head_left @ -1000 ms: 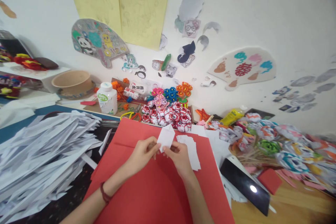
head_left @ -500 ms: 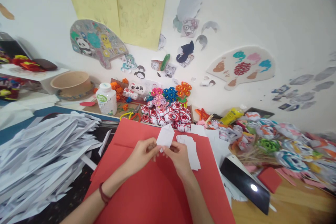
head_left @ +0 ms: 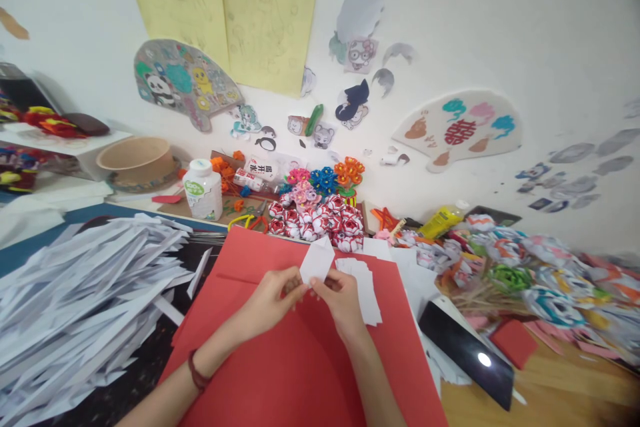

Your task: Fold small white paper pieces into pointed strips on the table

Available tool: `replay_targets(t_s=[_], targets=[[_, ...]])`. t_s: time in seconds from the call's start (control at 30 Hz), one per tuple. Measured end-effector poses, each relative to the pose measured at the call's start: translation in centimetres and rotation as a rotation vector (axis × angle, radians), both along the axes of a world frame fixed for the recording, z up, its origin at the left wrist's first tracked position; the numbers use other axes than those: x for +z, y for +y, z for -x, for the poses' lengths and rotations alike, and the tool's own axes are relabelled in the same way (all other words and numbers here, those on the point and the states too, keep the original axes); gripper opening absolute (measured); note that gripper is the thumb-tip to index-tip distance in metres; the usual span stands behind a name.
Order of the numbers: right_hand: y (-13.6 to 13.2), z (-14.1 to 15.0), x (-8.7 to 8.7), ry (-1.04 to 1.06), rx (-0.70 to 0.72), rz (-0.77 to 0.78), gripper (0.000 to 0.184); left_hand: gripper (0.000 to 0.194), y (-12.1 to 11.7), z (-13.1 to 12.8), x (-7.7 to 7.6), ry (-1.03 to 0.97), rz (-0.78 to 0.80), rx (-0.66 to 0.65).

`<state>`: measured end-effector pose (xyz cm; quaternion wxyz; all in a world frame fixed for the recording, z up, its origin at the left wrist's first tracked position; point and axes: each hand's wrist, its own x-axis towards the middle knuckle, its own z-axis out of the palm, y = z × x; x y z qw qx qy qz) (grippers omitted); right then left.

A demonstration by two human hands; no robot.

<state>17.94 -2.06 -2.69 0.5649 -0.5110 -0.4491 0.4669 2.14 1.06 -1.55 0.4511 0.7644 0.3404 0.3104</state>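
Observation:
A small folded piece of white paper (head_left: pixel 317 260), pointed at its top, is held up between both hands over a red sheet (head_left: pixel 300 360). My left hand (head_left: pixel 274 293) pinches its lower left edge with thumb and fingers, a dark band round the wrist. On the lower right, my right hand (head_left: pixel 341 295) grips the same paper, its thumb lying across the front near the bottom edge. Just right of that hand, a stack of small white paper pieces (head_left: pixel 367 293) lies on the red sheet.
A big heap of folded white paper strips (head_left: pixel 90 300) lies left. Behind the red sheet are red-and-white paper flowers (head_left: pixel 320 220), yellow-handled scissors (head_left: pixel 243 221) and a white bottle (head_left: pixel 203 190). On the right lie a black phone (head_left: pixel 467 353) and wrapped paper flowers (head_left: pixel 555 303).
The folded paper has shifted very slightly right and tilted a little. My left fingers have moved a touch along its lower edge; my right hand stays almost still.

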Motion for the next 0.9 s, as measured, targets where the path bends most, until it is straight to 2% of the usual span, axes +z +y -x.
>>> replay_targets(t_s=[0.1,0.2,0.33,0.5,0.6,0.7,0.8,0.9], targets=[[0.1,-0.2,-0.1,-0.001,0.000,0.004,0.016,0.030,0.0,-0.1,-0.2,-0.006,0.020,0.034],[0.0,-0.3,0.0,0.005,0.065,0.051,0.020,0.030,0.0,-0.2,-0.3,-0.019,0.021,0.071],[-0.1,-0.7,0.2,0.044,0.138,0.075,0.028,0.030,0.3,0.2,0.3,0.046,-0.069,0.063],[0.3,-2.2,-0.1,0.058,0.038,0.036,0.032,0.029,1.2,1.5,0.8,0.126,-0.159,0.004],[0.6,-2.6,-0.8,-0.082,-0.063,-0.009,0.028,0.029,1.6,1.6,0.4,0.090,-0.107,0.000],[0.8,-2.2,-1.3,-0.123,-0.112,-0.036,0.032,0.026,1.9,1.4,-0.3,0.065,0.001,-0.062],[0.6,-1.8,-1.7,-0.164,-0.097,-0.047,0.033,0.023,2.4,1.7,-0.7,0.111,-0.045,-0.062],[0.1,-1.8,-2.3,-0.219,-0.010,-0.025,0.030,0.018,2.8,2.7,-1.1,0.142,-0.098,-0.058]])
